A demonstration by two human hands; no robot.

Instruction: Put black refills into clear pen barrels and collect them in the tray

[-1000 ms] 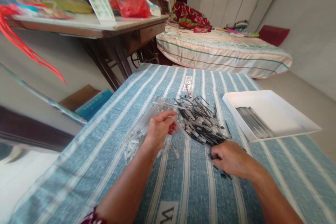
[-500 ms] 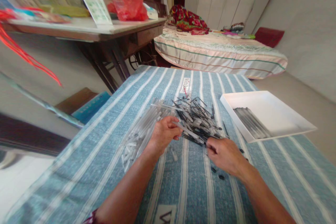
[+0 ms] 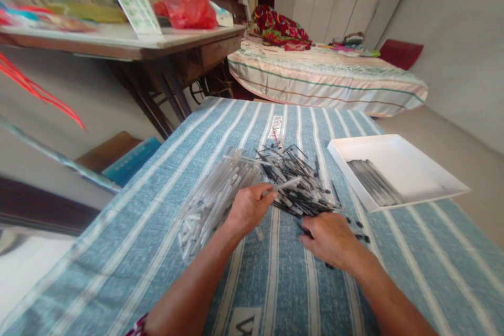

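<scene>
A translucent pen barrel (image 3: 286, 184) is pinched between the thumb and fingers of my left hand (image 3: 250, 207), its free end pointing up and right over a pile of black and clear pen parts (image 3: 301, 184). My right hand (image 3: 331, 236) is low at the near edge of that pile, fingers closed. Something dark shows at its fingertips, too small to make out. Left of my left hand lies a heap of clear pen barrels (image 3: 220, 189), with short clear pieces at its near end. Small black plugs (image 3: 360, 224) are scattered beside my right hand.
A white box lid (image 3: 425, 168) on the right holds a row of assembled-looking pens (image 3: 372, 184). All this rests on a blue striped tablecloth (image 3: 157, 241). A wooden desk (image 3: 189, 44) with a red bag stands back left; a bed (image 3: 323, 79) lies beyond the table.
The barrel was stretched between both hands; now only my left hand has it, tipped upward. My right hand has shifted slightly left and down, away from the barrel. The view has turned a little.
</scene>
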